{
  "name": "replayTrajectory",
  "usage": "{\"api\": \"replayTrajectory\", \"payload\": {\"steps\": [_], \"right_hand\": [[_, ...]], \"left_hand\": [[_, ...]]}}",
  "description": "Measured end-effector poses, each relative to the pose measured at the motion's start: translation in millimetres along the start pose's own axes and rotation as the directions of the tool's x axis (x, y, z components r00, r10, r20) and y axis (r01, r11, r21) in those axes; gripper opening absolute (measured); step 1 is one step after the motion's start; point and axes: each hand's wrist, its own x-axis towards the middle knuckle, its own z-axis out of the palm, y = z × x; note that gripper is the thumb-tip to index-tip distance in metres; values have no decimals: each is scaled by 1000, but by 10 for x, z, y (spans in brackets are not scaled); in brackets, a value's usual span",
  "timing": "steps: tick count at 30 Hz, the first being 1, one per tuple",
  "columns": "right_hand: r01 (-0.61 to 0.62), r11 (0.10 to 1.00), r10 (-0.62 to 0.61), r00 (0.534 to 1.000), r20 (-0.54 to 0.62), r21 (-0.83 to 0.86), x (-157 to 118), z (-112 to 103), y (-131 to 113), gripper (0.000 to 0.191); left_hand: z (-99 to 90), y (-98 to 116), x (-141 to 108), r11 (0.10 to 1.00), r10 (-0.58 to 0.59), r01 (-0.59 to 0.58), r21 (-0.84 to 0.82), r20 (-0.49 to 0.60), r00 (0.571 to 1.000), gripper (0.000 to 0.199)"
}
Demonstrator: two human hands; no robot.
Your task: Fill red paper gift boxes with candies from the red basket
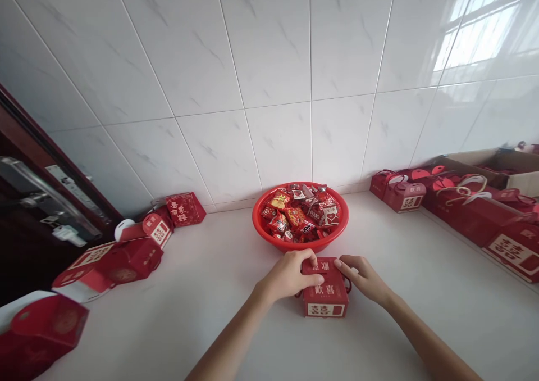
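A small red box (pixel 326 294) with pale lettering and a white label on its front stands on the white counter, its top flaps folded together. My left hand (pixel 292 275) lies over the box's left side, with thumb and bent fingers gripping the top. At the upper right edge, my right hand (pixel 362 277) touches the box with fingers curled against its side. Dark red cord loops stick out at both sides. Just behind the box sits a red plastic basket (pixel 263 237) full of wrapped sweets (pixel 296 215).
Red boxes (pixel 135 257) line the counter's left side beside a dark door (pixel 25 218) with a metal handle. More red boxes (pixel 467 212) stand in rows at the right, near an open cardboard carton (pixel 524 181). A tiled wall (pixel 278 139) rises behind the counter.
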Motion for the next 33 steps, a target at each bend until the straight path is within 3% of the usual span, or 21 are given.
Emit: {"api": "replayTrajectory", "payload": {"steps": [8, 17, 24, 33], "right_hand": [[-127, 973, 119, 991, 56, 195, -12, 107, 84, 64], [-145, 981, 141, 989, 40, 131, -57, 154, 116, 63], [-151, 977, 145, 988, 49, 150, -54, 127, 78, 65], [-255, 888, 213, 965, 151, 383, -70, -72, -38, 62]], "left_hand": [[28, -26, -4, 994, -61, 63, -92, 31, 998, 30], [49, -41, -19, 995, -93, 94, -42, 18, 995, 29], [49, -42, -12, 995, -88, 89, -38, 15, 996, 29], [36, -58, 34, 993, -63, 67, -96, 49, 997, 31]]}}
